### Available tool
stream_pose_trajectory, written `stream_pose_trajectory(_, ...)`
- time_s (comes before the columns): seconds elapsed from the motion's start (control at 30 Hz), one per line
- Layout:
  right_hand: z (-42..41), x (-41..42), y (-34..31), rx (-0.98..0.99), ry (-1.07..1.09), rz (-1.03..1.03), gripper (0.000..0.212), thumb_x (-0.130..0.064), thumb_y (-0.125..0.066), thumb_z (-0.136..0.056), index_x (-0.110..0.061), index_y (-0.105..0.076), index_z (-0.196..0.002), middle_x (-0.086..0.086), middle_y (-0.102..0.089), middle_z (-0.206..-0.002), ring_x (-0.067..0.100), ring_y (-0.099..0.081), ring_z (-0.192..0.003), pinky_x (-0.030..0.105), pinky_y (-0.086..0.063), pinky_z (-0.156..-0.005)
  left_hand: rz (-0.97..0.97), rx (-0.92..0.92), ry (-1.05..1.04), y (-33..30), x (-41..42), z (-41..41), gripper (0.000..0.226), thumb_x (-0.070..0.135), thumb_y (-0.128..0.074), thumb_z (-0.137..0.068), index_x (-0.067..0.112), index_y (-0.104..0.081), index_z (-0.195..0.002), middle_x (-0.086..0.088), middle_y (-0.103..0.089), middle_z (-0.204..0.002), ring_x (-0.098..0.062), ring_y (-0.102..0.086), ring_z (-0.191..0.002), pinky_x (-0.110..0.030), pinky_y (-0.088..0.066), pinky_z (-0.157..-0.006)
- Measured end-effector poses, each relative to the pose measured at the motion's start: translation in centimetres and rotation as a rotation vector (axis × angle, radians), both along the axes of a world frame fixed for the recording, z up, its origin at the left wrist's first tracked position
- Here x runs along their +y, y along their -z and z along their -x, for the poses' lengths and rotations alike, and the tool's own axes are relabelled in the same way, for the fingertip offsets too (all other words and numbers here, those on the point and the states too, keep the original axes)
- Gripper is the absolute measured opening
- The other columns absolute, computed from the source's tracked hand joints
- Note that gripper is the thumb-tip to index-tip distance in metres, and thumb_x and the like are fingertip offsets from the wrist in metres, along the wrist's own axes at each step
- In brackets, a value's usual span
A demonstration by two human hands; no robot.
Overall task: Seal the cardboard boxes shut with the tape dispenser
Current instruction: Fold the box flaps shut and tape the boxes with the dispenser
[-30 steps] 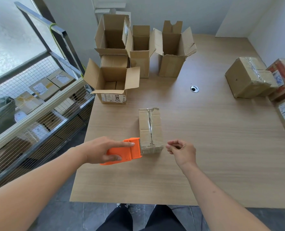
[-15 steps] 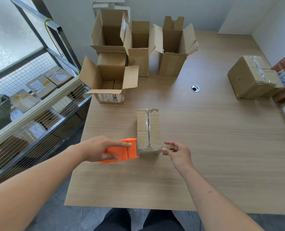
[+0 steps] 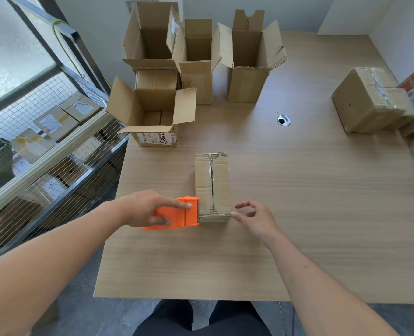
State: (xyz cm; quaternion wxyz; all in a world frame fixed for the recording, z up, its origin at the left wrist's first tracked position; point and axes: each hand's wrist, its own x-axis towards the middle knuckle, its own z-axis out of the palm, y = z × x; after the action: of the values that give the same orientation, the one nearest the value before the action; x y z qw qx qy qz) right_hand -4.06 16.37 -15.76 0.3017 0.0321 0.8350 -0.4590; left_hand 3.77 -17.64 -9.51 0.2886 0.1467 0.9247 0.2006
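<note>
Gripping the tape dispenser [image 3: 177, 215], left hand [image 3: 140, 209] presses it against the light, dentable box [image 3: 212, 187]; right hand [image 3: 255, 218] hovers loosely curled, holding nothing.

Right hand [image 3: 254, 218] opened from a loose fist — fingertips now at small box's [image 3: 212, 187] near right corner; dispenser [image 3: 177, 214] pressed against its left.

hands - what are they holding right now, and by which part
The left hand grips the orange tape dispenser by its body, index finger along the top. The right hand holds nothing.
</note>
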Motion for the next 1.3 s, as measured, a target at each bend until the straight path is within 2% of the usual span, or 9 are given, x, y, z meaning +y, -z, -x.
stream_pose_trajectory(0.1,-0.3,0.1,-0.2,0.087,0.006,0.053,0.022,-0.026,-0.090,-0.076,-0.024,-0.071,-0.089,-0.006,-0.064,-0.076,0.007,-0.055,-0.065,0.019,-0.044,-0.060,0.008,0.001,-0.011,0.0,0.1,0.1,0.068,0.047,-0.064,-0.096,0.074,-0.022,-0.140,0.016,-0.057,-0.106,-0.007,-0.051,-0.090,-0.028,-0.040,-0.082)
stream_pose_trajectory(0.27,-1.2,-1.7,-1.3,0.347,-0.072,0.170,0.019,-0.004,-0.082,-0.073,-0.022,-0.076,-0.074,-0.006,-0.067,-0.075,0.007,-0.053,-0.060,0.022,-0.046,-0.061,-0.001,-0.022,-0.031,0.1,0.3,-0.1,0.068,0.045,-0.065,-0.095,0.074,-0.023,-0.140,0.013,-0.060,-0.105,-0.011,-0.055,-0.091,-0.033,-0.046,-0.085)
stream_pose_trajectory(0.4,-2.1,-4.4,-0.7,0.514,-0.445,-0.010,0.014,-0.018,-0.087,-0.076,-0.021,-0.081,-0.088,-0.003,-0.065,-0.083,0.015,-0.061,-0.075,0.032,-0.052,-0.067,-0.015,-0.002,-0.040,0.2,0.3,-0.2,0.068,0.045,-0.066,-0.094,0.073,-0.025,-0.141,0.015,-0.059,-0.102,-0.007,-0.052,-0.086,-0.029,-0.042,-0.080)
stream_pose_trajectory(0.6,-2.7,-4.8,0.5,0.756,-0.481,-0.144,0.017,-0.005,-0.083,-0.076,-0.018,-0.073,-0.078,-0.001,-0.060,-0.080,0.025,-0.060,-0.074,0.030,-0.048,-0.055,-0.079,0.019,-0.102,1.2,0.1,-1.9,0.068,0.050,-0.065,-0.093,0.073,-0.023,-0.141,0.004,-0.067,-0.103,-0.017,-0.058,-0.083,-0.038,-0.050,-0.082)
stream_pose_trajectory(0.7,-2.7,-4.8,0.2,0.826,-0.486,-0.182,0.020,-0.002,-0.082,-0.077,-0.016,-0.068,-0.074,0.000,-0.059,-0.079,0.027,-0.058,-0.072,0.030,-0.046,-0.052,-0.168,0.005,-0.167,1.2,-1.0,-3.6,0.066,0.048,-0.065,-0.095,0.069,-0.026,-0.144,0.012,-0.064,-0.120,-0.012,-0.059,-0.094,-0.032,-0.049,-0.087)
stream_pose_trajectory(0.87,-2.6,-5.2,0.0,0.820,-0.465,-0.199,0.019,-0.005,-0.081,-0.080,-0.016,-0.067,-0.072,0.001,-0.058,-0.077,0.027,-0.057,-0.071,0.031,-0.046,-0.052,-0.164,0.023,-0.170,0.6,-2.5,-5.1,0.065,0.044,-0.066,-0.095,0.068,-0.029,-0.144,0.023,-0.060,-0.119,0.007,-0.054,-0.086,-0.013,-0.040,-0.076)
stream_pose_trajectory(1.0,-2.7,-5.5,-0.3,0.752,-0.472,-0.245,0.020,-0.004,-0.078,-0.080,-0.018,-0.068,-0.070,0.000,-0.056,-0.077,0.025,-0.054,-0.070,0.030,-0.041,-0.054,-0.122,-0.022,-0.165,0.3,-2.4,-5.2,0.066,0.046,-0.066,-0.095,0.072,-0.026,-0.142,0.022,-0.059,-0.106,0.008,-0.051,-0.082,-0.012,-0.037,-0.074)
stream_pose_trajectory(1.13,-2.3,-5.7,-0.4,0.699,-0.493,-0.285,0.021,-0.001,-0.072,-0.080,-0.020,-0.068,-0.071,-0.001,-0.057,-0.080,0.025,-0.057,-0.074,0.036,-0.048,-0.056,-0.128,-0.053,-0.187,-0.3,-2.7,-4.9,0.064,0.046,-0.067,-0.094,0.072,-0.030,-0.140,0.031,-0.053,-0.088,0.010,-0.051,-0.077,-0.012,-0.036,-0.068)
stream_pose_trajectory(1.3,-2.8,-6.4,-1.3,0.624,-0.495,-0.365,0.020,0.000,-0.070,-0.082,-0.020,-0.066,-0.079,-0.001,-0.057,-0.086,0.027,-0.057,-0.084,0.035,-0.046,-0.062,-0.074,-0.102,-0.184,-0.7,-1.9,-4.3,0.064,0.052,-0.064,-0.094,0.074,-0.026,-0.140,0.025,-0.055,-0.095,0.002,-0.052,-0.081,-0.020,-0.041,-0.076)
